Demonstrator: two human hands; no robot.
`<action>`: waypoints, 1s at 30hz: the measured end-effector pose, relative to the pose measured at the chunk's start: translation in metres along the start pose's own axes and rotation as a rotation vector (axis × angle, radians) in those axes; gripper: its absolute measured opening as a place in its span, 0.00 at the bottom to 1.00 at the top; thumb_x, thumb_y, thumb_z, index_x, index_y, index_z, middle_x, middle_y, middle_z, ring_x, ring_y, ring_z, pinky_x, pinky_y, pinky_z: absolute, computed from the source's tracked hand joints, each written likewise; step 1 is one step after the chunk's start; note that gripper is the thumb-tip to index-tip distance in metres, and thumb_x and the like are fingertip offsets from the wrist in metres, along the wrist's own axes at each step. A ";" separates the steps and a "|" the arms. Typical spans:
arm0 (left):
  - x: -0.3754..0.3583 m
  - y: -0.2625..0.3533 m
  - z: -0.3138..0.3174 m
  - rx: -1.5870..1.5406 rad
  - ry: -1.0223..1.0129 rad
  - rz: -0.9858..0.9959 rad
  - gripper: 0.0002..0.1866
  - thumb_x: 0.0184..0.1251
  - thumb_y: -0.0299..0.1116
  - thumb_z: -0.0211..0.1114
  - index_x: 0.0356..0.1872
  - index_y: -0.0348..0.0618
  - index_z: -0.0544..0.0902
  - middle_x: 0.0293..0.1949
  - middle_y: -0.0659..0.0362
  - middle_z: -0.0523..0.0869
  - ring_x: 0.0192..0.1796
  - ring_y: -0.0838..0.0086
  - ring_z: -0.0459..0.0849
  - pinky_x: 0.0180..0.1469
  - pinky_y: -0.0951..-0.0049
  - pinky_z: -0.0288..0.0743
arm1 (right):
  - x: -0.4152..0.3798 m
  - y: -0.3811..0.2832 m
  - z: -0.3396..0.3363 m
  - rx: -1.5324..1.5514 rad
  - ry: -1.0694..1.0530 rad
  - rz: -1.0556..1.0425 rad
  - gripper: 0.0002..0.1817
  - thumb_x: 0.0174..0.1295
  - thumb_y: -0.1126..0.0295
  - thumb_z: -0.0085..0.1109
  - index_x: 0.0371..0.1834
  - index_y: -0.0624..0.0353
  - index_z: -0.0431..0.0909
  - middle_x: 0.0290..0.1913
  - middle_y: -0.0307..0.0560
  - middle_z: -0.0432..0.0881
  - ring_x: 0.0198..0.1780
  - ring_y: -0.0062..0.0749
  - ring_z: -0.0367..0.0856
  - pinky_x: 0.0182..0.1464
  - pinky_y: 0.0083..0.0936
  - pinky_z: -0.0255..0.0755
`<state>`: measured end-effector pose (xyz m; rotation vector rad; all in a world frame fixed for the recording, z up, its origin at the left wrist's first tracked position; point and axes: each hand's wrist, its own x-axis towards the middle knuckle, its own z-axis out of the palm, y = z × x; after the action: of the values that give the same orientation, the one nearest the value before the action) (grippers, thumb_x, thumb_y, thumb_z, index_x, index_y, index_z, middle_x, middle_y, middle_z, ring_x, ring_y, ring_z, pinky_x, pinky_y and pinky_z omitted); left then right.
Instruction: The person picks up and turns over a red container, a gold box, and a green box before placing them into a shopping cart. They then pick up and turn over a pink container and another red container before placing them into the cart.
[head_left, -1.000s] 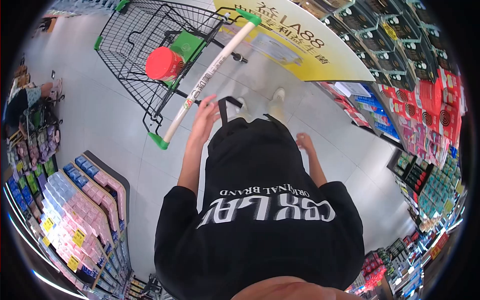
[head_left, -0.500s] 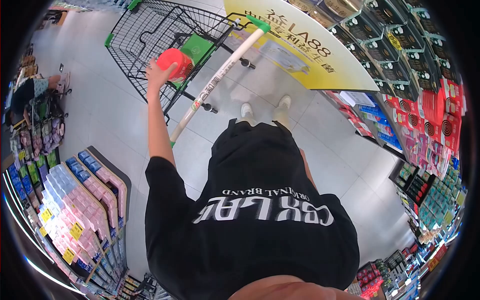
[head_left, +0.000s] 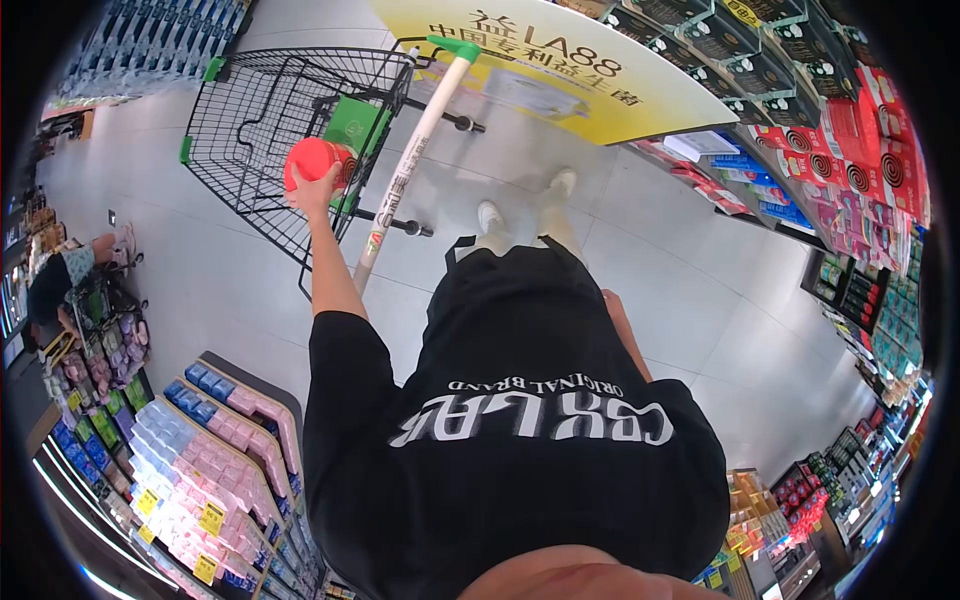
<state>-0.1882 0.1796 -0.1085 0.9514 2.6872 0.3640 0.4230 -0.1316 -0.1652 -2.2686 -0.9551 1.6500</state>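
Observation:
My left hand [head_left: 316, 192] is wrapped round the side of a red round container [head_left: 313, 160] with a red lid. The container is over the basket of a black wire shopping cart [head_left: 225, 125], beside a green panel [head_left: 352, 124]. The cart's pale handle bar [head_left: 412, 160] with green ends runs between the basket and my body. My right arm hangs at my side, partly behind my black shirt [head_left: 530, 340]; the fingers of my right hand [head_left: 611, 305] cannot be made out.
A yellow and white sign [head_left: 560, 70] borders shelves of dark boxes and red packages [head_left: 800, 150] at the right. Pink and blue packages fill a display [head_left: 200, 460] at the lower left. Another person [head_left: 55, 285] is beside a cart at the far left. Grey tiled floor surrounds my feet.
My left hand and the red container have moved slightly left and down in the view. The cart, sign and shelves have shifted as the view turned.

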 end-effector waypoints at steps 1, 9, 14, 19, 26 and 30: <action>0.000 -0.001 -0.004 -0.059 -0.008 0.000 0.62 0.28 0.66 0.77 0.72 0.63 0.57 0.63 0.25 0.55 0.66 0.36 0.57 0.67 0.46 0.53 | 0.002 -0.006 -0.004 -0.008 -0.016 0.020 0.14 0.61 0.63 0.55 0.45 0.60 0.80 0.35 0.46 0.83 0.33 0.26 0.80 0.36 0.24 0.76; -0.021 0.016 -0.128 -0.602 -0.143 0.360 0.49 0.35 0.51 0.80 0.63 0.43 0.70 0.60 0.42 0.70 0.64 0.55 0.69 0.64 0.59 0.65 | 0.044 -0.128 -0.045 0.156 -0.016 -0.213 0.15 0.66 0.62 0.51 0.52 0.55 0.76 0.33 0.43 0.83 0.32 0.23 0.80 0.32 0.21 0.74; -0.080 0.061 -0.233 -1.013 -0.451 0.610 0.55 0.34 0.46 0.82 0.66 0.38 0.63 0.61 0.47 0.71 0.60 0.61 0.75 0.62 0.64 0.70 | 0.007 -0.324 -0.022 0.230 -0.279 -0.515 0.22 0.68 0.55 0.50 0.60 0.55 0.71 0.44 0.47 0.81 0.44 0.26 0.80 0.40 0.24 0.76; -0.150 0.114 -0.219 -1.401 -0.886 0.603 0.71 0.24 0.61 0.82 0.72 0.43 0.49 0.68 0.45 0.63 0.65 0.58 0.71 0.66 0.59 0.67 | -0.082 -0.451 0.040 0.835 -1.079 -0.345 0.36 0.70 0.42 0.38 0.73 0.55 0.51 0.60 0.52 0.72 0.58 0.32 0.74 0.49 0.30 0.76; -0.221 0.124 -0.096 -1.630 -0.660 -0.054 0.36 0.71 0.63 0.39 0.64 0.41 0.66 0.58 0.53 0.76 0.59 0.65 0.77 0.59 0.62 0.74 | -0.106 -0.418 0.034 0.529 -0.308 -1.156 0.28 0.66 0.65 0.55 0.68 0.54 0.60 0.69 0.50 0.61 0.67 0.37 0.64 0.59 0.30 0.68; -0.245 0.151 -0.088 -1.613 -0.856 -0.065 0.32 0.74 0.58 0.40 0.62 0.40 0.68 0.60 0.53 0.75 0.59 0.65 0.76 0.60 0.63 0.73 | -0.101 -0.382 -0.005 0.649 -0.486 -0.838 0.30 0.66 0.56 0.55 0.69 0.53 0.59 0.71 0.50 0.58 0.70 0.40 0.61 0.57 0.33 0.72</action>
<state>0.0526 0.1231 0.0626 0.2889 0.9922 1.3566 0.2600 0.1074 0.1046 -0.8755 -1.0374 1.7308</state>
